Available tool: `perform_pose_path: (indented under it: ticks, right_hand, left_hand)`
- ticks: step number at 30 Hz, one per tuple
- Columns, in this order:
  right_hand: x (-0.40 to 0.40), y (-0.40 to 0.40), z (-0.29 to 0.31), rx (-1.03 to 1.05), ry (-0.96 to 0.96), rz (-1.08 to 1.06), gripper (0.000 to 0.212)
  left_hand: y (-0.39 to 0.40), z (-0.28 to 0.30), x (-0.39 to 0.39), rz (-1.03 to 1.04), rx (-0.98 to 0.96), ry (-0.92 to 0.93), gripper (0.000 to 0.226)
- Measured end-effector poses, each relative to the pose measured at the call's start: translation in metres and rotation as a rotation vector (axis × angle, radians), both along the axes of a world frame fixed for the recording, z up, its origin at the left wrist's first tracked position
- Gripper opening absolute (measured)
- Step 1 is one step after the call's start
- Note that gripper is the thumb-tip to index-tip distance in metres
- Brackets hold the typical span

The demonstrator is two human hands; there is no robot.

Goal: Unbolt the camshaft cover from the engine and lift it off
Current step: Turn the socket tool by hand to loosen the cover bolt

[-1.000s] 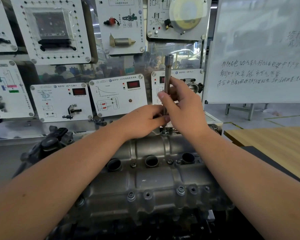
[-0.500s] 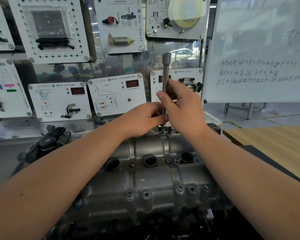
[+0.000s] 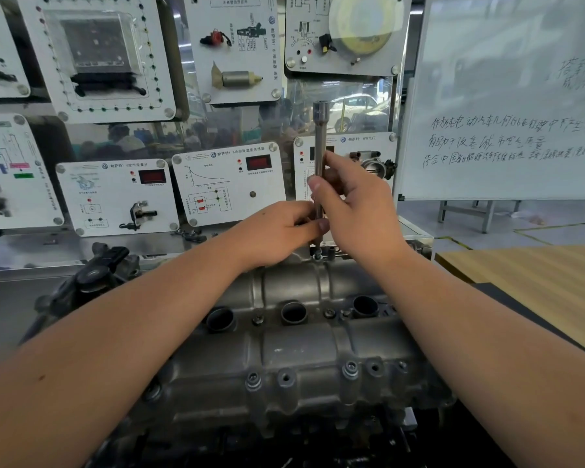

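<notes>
Quantities: one camshaft cover (image 3: 294, 352), three plug wells (image 3: 293, 312), one extension bar (image 3: 319, 157), two hands (image 3: 277, 234), one whiteboard (image 3: 507, 96).

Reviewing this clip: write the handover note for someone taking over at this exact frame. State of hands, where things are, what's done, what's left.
Right hand: grip on the upright socket extension bar, mid-shaft.
Left hand: pinches the bar's lower end, just above the far-edge bolt.
Camshaft cover sits on the engine, not lifted.
Done: near edge shows some empty bolt holes.
Left: bolts remain along the near edge and centre; whether the far bolt is loose cannot be told. Remove the rest, then lift the cover.
</notes>
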State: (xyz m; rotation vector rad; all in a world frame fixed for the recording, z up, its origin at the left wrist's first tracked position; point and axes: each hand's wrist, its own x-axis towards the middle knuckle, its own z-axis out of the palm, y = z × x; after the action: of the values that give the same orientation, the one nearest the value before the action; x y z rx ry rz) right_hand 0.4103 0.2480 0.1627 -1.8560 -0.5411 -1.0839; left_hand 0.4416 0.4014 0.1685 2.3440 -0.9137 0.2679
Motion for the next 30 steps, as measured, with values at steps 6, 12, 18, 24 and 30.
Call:
perform_pose_path:
  ticks: [6,12,18,24,30]
  right_hand:
    - [-0.0018,0.0017,-0.0007,0.003,0.045,0.029,0.045]
    - [-0.0007,0.0007,0.0012,0.066,0.042,-0.01,0.035]
    - [-0.0013,-0.0007,0.001,0.045,0.076,0.023,0.031]
    - [0.0002,-0.0013,0.002,0.065,0.079,-0.001,0.045]
    - [-0.0014,-0.001,0.0027,0.014,0.06,0.033,0.021]
  left_hand:
    - [-0.0006,-0.0006,0.0011,-0.015,0.012,0.01,0.032]
    - [-0.0034,0.0008,0.0005,0.001,0.048,-0.019,0.035]
    - [-0.0019,0.0,-0.0008,-0.024,0.035,0.006,0.038]
    - [-0.0033,0.0001,0.002,-0.018,0.092,-0.039,0.029]
    - [-0.0025,-0.0009,0.0022,-0.033,0.051,-0.007,0.035]
